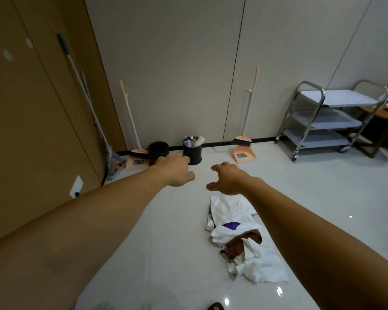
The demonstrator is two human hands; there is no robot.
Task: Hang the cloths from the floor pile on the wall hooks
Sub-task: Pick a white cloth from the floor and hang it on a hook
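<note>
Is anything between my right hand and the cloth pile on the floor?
Nothing visible. The right hand hangs open over the far end of the cloth pile, only air between them.

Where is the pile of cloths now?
In the head view, the cloth pile lies on the floor, right of centre, just below the right hand.

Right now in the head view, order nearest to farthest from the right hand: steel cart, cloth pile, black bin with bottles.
1. cloth pile, just under the right hand.
2. black bin, ahead-left by the wall.
3. steel cart, far right.
</note>
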